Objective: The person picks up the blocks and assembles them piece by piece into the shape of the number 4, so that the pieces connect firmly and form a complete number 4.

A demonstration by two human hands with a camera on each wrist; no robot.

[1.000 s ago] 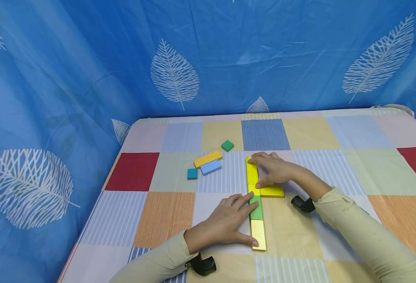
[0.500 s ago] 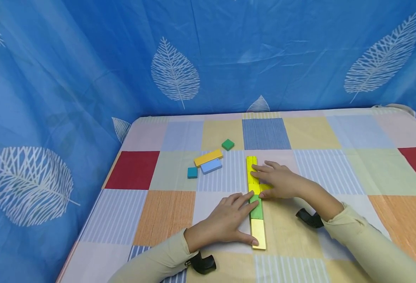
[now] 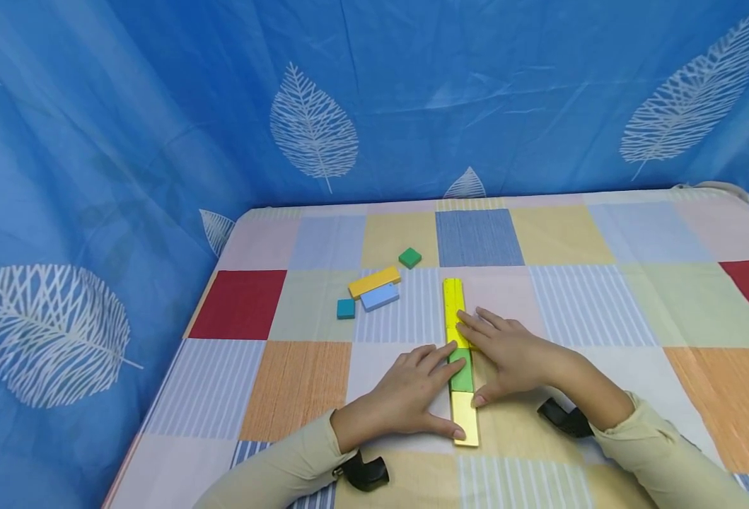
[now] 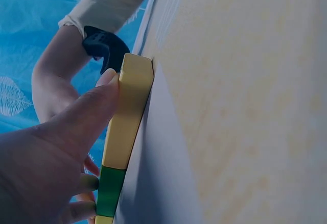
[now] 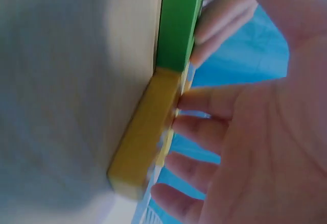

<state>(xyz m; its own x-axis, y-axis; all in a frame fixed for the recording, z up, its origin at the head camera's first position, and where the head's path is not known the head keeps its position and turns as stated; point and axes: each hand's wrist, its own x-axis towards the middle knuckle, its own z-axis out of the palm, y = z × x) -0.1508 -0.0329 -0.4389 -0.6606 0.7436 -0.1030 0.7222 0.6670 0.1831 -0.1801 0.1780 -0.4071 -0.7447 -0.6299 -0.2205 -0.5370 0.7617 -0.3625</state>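
A straight row of flat blocks runs away from me in the head view: a pale yellow block nearest, then a green block, then bright yellow blocks. My left hand lies along the row's left side with fingers spread. Its thumb touches the pale yellow block and two fingertips touch the green block. From the right, my right hand reaches over a yellow block that juts sideways and is mostly hidden in the head view. Its fingertips lie at the bright yellow blocks, its thumb beside the pale yellow one.
Left of the row lie an orange-yellow block, a light blue block, a teal square and a green square. A patchwork cloth covers the table. A blue leaf-patterned curtain hangs behind.
My right hand has moved toward me from the far end of the yellow blocks, its thumb now down by the pale yellow block. The left hand has stayed put.
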